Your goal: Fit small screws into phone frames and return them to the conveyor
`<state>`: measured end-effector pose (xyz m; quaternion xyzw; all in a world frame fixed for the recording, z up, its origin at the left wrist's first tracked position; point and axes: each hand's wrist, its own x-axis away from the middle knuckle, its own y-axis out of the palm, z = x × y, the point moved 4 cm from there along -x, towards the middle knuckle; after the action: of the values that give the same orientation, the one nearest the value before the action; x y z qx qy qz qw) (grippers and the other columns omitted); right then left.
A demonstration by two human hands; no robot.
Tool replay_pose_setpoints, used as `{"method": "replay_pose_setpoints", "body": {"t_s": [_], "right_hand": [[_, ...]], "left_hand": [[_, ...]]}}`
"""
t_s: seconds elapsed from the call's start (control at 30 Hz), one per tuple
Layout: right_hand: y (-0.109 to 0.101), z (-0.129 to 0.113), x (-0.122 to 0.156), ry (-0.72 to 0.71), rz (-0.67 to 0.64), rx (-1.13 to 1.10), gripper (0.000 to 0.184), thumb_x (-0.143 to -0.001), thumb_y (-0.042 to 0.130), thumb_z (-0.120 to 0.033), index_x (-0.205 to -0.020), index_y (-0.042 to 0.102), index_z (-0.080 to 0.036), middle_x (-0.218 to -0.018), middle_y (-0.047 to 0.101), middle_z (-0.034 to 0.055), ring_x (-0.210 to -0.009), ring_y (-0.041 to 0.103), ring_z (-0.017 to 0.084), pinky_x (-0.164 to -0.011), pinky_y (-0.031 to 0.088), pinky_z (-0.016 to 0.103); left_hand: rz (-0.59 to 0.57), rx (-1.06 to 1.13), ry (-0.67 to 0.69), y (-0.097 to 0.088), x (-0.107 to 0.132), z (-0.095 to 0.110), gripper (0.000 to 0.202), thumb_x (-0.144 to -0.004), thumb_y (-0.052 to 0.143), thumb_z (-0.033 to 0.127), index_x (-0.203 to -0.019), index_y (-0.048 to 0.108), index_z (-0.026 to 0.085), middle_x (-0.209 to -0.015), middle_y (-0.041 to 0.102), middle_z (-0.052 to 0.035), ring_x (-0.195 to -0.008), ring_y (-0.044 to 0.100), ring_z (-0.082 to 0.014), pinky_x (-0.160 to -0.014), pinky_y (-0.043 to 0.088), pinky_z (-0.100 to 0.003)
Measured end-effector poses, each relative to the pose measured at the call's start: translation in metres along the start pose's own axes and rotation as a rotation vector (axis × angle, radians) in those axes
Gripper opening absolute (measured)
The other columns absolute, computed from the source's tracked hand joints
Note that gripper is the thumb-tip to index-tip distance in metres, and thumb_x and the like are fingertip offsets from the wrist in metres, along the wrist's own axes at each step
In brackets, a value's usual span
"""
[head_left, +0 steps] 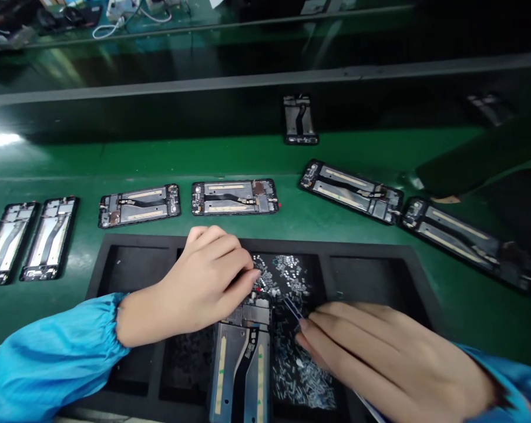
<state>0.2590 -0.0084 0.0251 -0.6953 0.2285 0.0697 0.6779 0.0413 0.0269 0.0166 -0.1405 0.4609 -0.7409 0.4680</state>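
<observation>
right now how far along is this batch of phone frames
The frames lying on the green belt look set aside, though their state can't be confirmed. In hand: the left hand is at one frame in the black tray, the right hand holding tweezers. Left: small metal parts lie heaped in the tray.

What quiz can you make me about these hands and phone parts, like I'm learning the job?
1. Which hand holds the tweezers: the left hand or the right hand?
2. True or false: the phone frame between the hands lies in the black foam tray.
3. Fill in the blank: the sleeve on the left arm is ____.

Key: 1. right hand; 2. true; 3. blue.
</observation>
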Motion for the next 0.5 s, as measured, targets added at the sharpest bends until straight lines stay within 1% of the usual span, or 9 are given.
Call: {"method": "replay_pose_setpoints", "body": {"t_s": [0.07,0.13,0.3,0.43,0.5], "right_hand": [[0.002,-0.005,0.001,-0.037,-0.027,0.004,0.041,-0.099,0.034,-0.007,-0.103,0.074,-0.012,-0.088,0.076,0.0139,-0.079,0.07,0.029,-0.065,0.058,0.044],[0.004,-0.007,0.003,-0.046,-0.063,-0.015,0.045,-0.097,0.03,-0.007,-0.106,0.074,-0.009,-0.09,0.076,0.016,-0.08,0.07,0.03,-0.067,0.059,0.046],[0.007,-0.01,0.004,-0.028,-0.087,0.001,0.039,-0.094,0.037,-0.009,-0.108,0.073,-0.009,-0.095,0.076,0.0174,-0.083,0.07,0.031,-0.07,0.058,0.047],[0.008,-0.012,0.0,-0.035,-0.099,0.036,0.041,-0.094,0.032,-0.007,-0.107,0.072,-0.009,-0.094,0.078,0.0157,-0.08,0.071,0.031,-0.071,0.057,0.047],[0.007,-0.014,-0.005,-0.052,-0.112,0.05,0.041,-0.094,0.031,-0.005,-0.105,0.071,-0.009,-0.09,0.078,0.0139,-0.076,0.072,0.029,-0.069,0.057,0.044]], "left_hand": [[-0.002,-0.001,0.0,0.0,0.0,0.0,0.025,-0.104,0.056,0.024,-0.083,0.066,0.015,-0.082,0.063,-0.0023,-0.084,0.052,-0.0199,-0.081,0.033,-0.038],[-0.004,-0.002,0.002,0.0,0.0,0.0,0.028,-0.105,0.054,0.025,-0.082,0.067,0.014,-0.082,0.063,-0.0026,-0.083,0.052,-0.02,-0.081,0.034,-0.039],[-0.002,0.0,0.007,0.0,0.001,0.0,0.027,-0.105,0.054,0.024,-0.083,0.068,0.014,-0.082,0.063,-0.0026,-0.084,0.052,-0.0201,-0.081,0.035,-0.039],[0.028,-0.028,0.016,-0.002,-0.002,-0.002,0.027,-0.105,0.053,0.024,-0.083,0.068,0.015,-0.081,0.063,-0.0034,-0.084,0.054,-0.0209,-0.08,0.037,-0.04],[0.044,-0.096,0.058,-0.005,-0.001,0.003,0.028,-0.104,0.053,0.023,-0.081,0.067,0.014,-0.08,0.063,-0.0048,-0.079,0.054,-0.0211,-0.074,0.039,-0.04]]}}
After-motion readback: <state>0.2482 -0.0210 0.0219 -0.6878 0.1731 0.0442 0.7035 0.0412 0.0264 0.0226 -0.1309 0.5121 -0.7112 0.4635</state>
